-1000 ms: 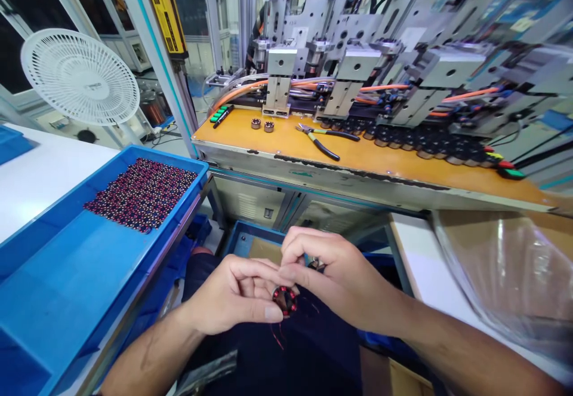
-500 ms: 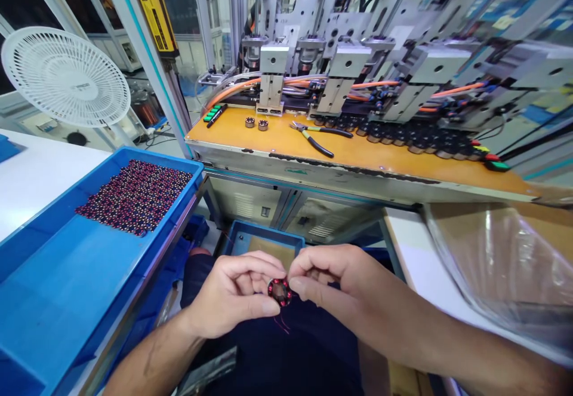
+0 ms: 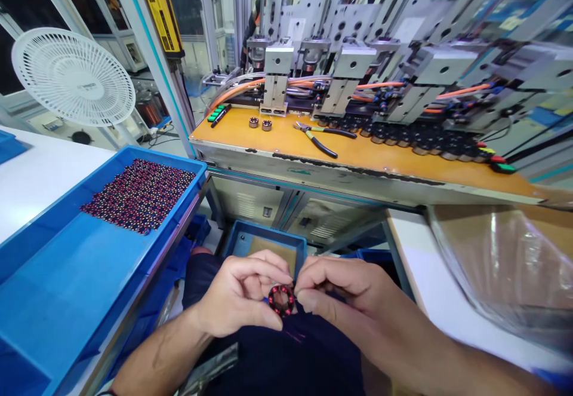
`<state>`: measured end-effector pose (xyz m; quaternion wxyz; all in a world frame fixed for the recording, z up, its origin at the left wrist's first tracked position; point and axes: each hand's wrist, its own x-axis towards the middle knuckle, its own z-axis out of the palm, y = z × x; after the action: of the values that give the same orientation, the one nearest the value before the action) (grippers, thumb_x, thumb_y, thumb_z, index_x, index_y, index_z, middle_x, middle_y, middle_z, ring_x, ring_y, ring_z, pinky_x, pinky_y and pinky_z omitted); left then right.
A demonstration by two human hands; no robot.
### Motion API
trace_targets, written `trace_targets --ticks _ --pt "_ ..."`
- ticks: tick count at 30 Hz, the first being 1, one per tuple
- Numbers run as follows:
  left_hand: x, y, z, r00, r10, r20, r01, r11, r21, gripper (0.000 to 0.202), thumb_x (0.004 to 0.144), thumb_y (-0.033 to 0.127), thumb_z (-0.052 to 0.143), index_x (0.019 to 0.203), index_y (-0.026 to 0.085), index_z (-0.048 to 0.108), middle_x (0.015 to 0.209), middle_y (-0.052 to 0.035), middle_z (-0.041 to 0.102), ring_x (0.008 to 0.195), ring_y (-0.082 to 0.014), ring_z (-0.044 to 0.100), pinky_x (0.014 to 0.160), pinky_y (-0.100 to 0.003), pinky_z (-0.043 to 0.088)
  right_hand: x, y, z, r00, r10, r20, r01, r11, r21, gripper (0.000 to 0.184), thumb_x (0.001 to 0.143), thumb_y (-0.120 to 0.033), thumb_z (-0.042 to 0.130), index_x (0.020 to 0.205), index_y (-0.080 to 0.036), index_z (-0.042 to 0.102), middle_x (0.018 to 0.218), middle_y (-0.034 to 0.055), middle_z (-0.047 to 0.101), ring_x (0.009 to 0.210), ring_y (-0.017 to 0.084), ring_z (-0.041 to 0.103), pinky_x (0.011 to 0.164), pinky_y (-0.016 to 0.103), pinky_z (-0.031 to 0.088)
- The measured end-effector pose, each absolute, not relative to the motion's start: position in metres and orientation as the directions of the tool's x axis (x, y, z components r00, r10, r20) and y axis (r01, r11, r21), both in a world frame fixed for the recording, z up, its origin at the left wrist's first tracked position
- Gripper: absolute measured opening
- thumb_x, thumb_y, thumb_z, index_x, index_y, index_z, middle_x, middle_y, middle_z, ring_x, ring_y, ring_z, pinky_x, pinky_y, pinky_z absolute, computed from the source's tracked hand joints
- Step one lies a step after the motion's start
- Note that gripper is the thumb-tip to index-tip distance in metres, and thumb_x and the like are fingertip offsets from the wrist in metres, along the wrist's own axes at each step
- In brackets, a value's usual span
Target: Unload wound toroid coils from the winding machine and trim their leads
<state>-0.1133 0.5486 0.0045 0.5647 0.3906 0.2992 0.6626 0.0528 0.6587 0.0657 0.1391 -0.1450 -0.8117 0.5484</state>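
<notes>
One small ring-shaped wound coil part (image 3: 282, 300), dark core with red-pink windings spaced around its rim and an open centre. It is held face-on to the camera, above the lap, pinched between the fingertips of the left hand (image 3: 237, 296) and the right hand (image 3: 340, 294). Thin reddish wire strands (image 3: 293, 336) trail below it against dark fabric. Finer winding detail cannot be made out.

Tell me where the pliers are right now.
In the head view the pliers lie on the orange bench top, upper centre, just right of two small metal rings and in front of the grey machine heads.
</notes>
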Motion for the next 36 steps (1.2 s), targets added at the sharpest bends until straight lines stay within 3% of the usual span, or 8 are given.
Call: trace_targets --ticks 9,12,14,17,20,28,33,36 --pt "-0.113 0.547 0.006 -0.066 0.967 0.248 -0.486 -0.248 0.838 0.041 0.061 0.009 0.088 0.099 0.022 0.078 0.097 -0.0018 0.057 0.071 -0.0047 0.060 0.068 -0.017 0.054 0.053 0.652 0.066 -0.897 0.402 0.185 0.021 0.456 -0.890 0.018 0.094 -0.022 0.060 0.076 -0.023 0.064 0.071 -0.0089 0.064 0.064 0.004 0.059 0.061 0.014 0.042" --pt "-0.113 0.546 0.006 -0.071 0.966 0.249 -0.498 -0.251 0.830 0.039 0.062 0.009 0.088 0.098 0.021 0.078 0.097 -0.0015 0.057 0.072 -0.0055 0.063 0.068 -0.016 0.054 0.060 0.655 0.067 -0.922 0.311 0.232 -0.016 0.566 -0.824 0.016 0.094 -0.018 0.060 0.079 -0.023 0.062 0.071 -0.0077 0.064 0.063 0.005 0.060 0.059 0.015 0.044" --pt "-0.113 0.547 0.007 -0.065 0.968 0.244 -0.529 -0.241 0.814 0.036 0.063 0.012 0.088 0.097 0.020 0.077 0.096 -0.0015 0.058 0.072 -0.0082 0.067 0.066 -0.017 0.054 0.064 0.661 0.067 -0.919 0.235 0.317 -0.067 0.698 -0.713 0.011 0.094 -0.018 0.060 0.084 -0.021 0.061 0.074 -0.0050 0.064 0.065 0.007 0.061 0.059 0.017 0.047" --pt "-0.112 0.547 0.007 -0.021 0.976 0.215 -0.617 -0.182 0.766 0.033 0.062 0.016 0.089 0.093 0.016 0.076 0.093 -0.0015 0.059 0.071 -0.0113 0.071 0.065 -0.019 0.055 0.066 0.669 0.068 -0.834 0.133 0.536 -0.138 0.890 -0.435 0.005 0.098 -0.021 0.056 0.097 -0.019 0.061 0.085 0.0019 0.069 0.077 0.013 0.065 0.070 0.023 0.052" --pt "-0.111 0.549 0.007 0.048 0.982 0.181 -0.692 -0.098 0.716 0.033 0.061 0.018 0.090 0.091 0.014 0.075 0.093 -0.0021 0.061 0.070 -0.0109 0.072 0.065 -0.018 0.056 0.060 0.670 0.072 -0.775 -0.013 0.632 -0.227 0.939 -0.259 0.013 0.102 -0.019 0.048 0.101 -0.019 0.061 0.090 0.0046 0.071 0.082 0.014 0.066 0.074 0.025 0.054" --pt "-0.109 0.552 0.004 0.108 0.982 0.152 -0.747 -0.021 0.665 0.035 0.061 0.018 0.090 0.092 0.015 0.075 0.091 -0.0016 0.066 0.067 -0.0097 0.072 0.062 -0.016 0.057 0.047 0.667 0.073 -0.768 -0.006 0.641 -0.306 0.882 -0.358 0.018 0.099 -0.013 0.051 0.087 -0.018 0.062 0.078 0.0023 0.070 0.073 0.011 0.066 0.067 0.021 0.054" --pt "-0.111 0.552 0.003 0.083 0.989 0.123 -0.713 -0.027 0.700 0.035 0.059 0.020 0.091 0.089 0.015 0.076 0.093 -0.0016 0.064 0.065 -0.0083 0.070 0.060 -0.015 0.056 0.049 0.671 0.064 -0.740 -0.039 0.671 -0.346 0.878 -0.331 0.011 0.095 -0.011 0.057 0.096 -0.019 0.065 0.079 0.0017 0.071 0.070 0.012 0.063 0.064 0.023 0.052" --pt "-0.111 0.554 0.005 0.036 0.987 0.154 -0.662 -0.092 0.744 0.033 0.061 0.019 0.090 0.092 0.017 0.078 0.094 -0.0019 0.061 0.065 -0.0068 0.067 0.060 -0.016 0.053 0.050 0.670 0.057 -0.729 0.015 0.684 -0.344 0.857 -0.385 0.012 0.094 -0.009 0.058 0.099 -0.018 0.065 0.082 0.0032 0.071 0.071 0.012 0.063 0.064 0.024 0.053"
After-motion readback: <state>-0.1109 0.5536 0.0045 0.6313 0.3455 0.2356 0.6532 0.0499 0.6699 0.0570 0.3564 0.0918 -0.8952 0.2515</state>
